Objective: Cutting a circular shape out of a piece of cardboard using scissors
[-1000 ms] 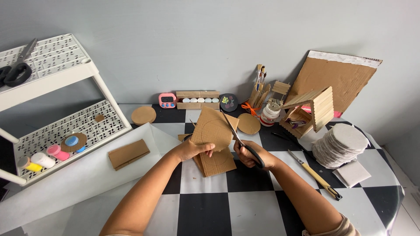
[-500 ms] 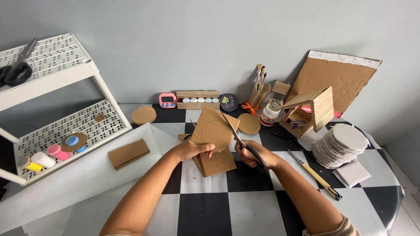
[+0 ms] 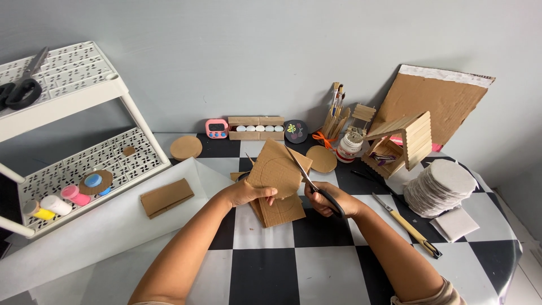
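rack [image 3: 84, 96], paint pots [image 3: 56, 203] | timer [image 3: 216, 128] | brushes [image 3: 337, 93] | stick house [image 3: 403, 144] | white discs [image 3: 443, 186] | knife [image 3: 406, 224] on bench [image 3: 271, 271]

I sit facing a plain grey wall [image 3: 237, 51], evenly lit with soft shadows and no window in sight. Before me is a round tabletop [image 3: 271, 265] covered in a glossy black-and-white checkered cloth, its curved edge dropping away at my right. To my left stands a white shelf rack [image 3: 68, 96] with perforated trays on two levels. A large white sheet [image 3: 107, 237] lies over the tabletop's left side, below the rack.
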